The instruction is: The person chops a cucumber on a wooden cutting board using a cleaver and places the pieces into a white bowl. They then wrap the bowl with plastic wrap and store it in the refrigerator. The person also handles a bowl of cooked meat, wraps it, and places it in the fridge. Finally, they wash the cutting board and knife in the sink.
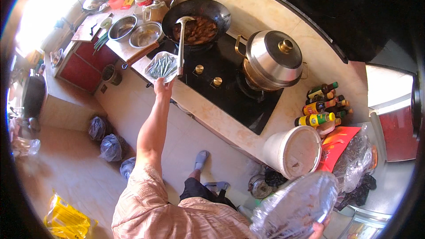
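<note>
My left hand is stretched out over the counter edge, gripping a small bowl of green vegetable pieces under clear plastic wrap. Low at the right, my right hand holds a large oval dish covered in clear wrap; its contents are blurred. Just beyond the bowl is a wok with brown cooked food in it. A metal ladle rests in the wok, its handle reaching towards the bowl. The wok's wooden handle passes left of the bowl.
A lidded steel pot sits on the black gas hob. Several sauce bottles and a lidded white bucket stand on the right. Two metal bowls are left of the wok. Plastic-covered bundles lie on the left.
</note>
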The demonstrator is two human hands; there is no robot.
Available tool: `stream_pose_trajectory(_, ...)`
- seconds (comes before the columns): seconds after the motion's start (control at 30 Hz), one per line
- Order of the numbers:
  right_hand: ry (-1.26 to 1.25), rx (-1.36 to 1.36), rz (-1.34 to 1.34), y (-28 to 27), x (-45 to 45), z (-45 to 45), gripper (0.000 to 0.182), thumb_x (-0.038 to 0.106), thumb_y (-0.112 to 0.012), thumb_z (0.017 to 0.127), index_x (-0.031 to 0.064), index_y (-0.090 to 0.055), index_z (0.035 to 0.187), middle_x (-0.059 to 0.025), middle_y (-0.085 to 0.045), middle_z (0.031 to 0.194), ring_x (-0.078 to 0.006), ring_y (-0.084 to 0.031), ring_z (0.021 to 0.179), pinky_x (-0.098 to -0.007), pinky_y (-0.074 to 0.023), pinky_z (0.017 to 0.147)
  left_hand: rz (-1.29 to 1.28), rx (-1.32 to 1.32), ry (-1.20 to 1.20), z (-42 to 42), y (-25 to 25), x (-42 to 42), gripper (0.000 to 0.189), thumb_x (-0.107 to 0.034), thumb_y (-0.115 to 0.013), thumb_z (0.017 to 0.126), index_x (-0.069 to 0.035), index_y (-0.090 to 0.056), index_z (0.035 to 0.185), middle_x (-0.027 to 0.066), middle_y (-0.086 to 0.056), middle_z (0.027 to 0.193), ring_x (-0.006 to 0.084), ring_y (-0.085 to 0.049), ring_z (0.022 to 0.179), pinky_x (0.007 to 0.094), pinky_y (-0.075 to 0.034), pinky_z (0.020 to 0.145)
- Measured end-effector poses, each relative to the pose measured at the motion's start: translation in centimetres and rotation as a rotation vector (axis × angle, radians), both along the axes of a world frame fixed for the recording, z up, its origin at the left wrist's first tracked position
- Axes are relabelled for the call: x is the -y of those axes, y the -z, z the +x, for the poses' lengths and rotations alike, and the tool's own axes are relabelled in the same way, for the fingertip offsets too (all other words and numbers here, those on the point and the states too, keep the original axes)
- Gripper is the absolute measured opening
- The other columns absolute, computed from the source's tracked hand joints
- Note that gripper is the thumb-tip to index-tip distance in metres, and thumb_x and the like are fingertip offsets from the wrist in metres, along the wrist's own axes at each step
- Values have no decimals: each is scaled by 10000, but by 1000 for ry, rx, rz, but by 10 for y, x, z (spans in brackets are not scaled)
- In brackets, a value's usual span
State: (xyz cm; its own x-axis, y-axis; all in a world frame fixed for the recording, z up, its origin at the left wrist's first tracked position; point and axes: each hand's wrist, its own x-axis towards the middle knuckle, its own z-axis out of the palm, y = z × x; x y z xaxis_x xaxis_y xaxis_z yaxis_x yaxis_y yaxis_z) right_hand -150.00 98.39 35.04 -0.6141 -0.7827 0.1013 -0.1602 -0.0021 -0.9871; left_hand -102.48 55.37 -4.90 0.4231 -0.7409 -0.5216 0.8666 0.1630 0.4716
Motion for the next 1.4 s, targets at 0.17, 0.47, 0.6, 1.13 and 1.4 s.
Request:
stream_pose_trajectory(0.17, 14, 245, 30, 15, 21, 18, 551, 183, -609, 801, -10, -520, 1310, -166, -624, 1187, -265, -631, 1038, -383, -547, 890, 59, 118, 123, 23, 38, 30, 403, -63, -581, 828, -67, -495, 1222, 131, -597, 1125, 333, -620, 1023, 502, -578, 821)
stream_pose_trajectory(0.47, -124, 623, 122, 65, 76, 54, 329, -27, -609, 763, -31, -588, 1092, -110, -664, 989, -170, -652, 826, -317, -560, 745, 551, 432, 177, 26, -28, -5, 615, -390, -754, 830, -87, -527, 1315, 106, -517, 1357, 296, -503, 1238, 525, -492, 877)
stream_pose_trajectory(0.6, -95, 671, 106, 78, 78, 56, 121, -61, -603, 813, 16, -556, 894, -106, -663, 869, -137, -638, 668, -291, -549, 573, 136, 417, 810, -71, -118, -162, 466, -481, -556, 984, -65, -601, 1190, 63, -664, 1077, 215, -617, 1016, 379, -468, 881)
stream_pose_trajectory(1.13, -533, 90, 272, 61, 9, -43, 211, 125, -574, 1014, 3, -556, 843, -20, -596, 679, -112, -635, 604, -250, -490, 540, -204, -188, 1043, -231, -256, -385, 814, -144, -734, 721, 16, -389, 1441, 170, -539, 1377, 320, -545, 1234, 474, -443, 1064)
stream_pose_trajectory(1.4, -389, -173, 107, 55, -21, -52, 228, 108, -552, 1022, 24, -483, 822, -14, -548, 644, -70, -500, 557, -252, -411, 515, -302, -124, 1026, -259, -265, -416, 722, -34, -660, 732, 34, -427, 1412, 178, -569, 1350, 309, -561, 1227, 462, -452, 1055)
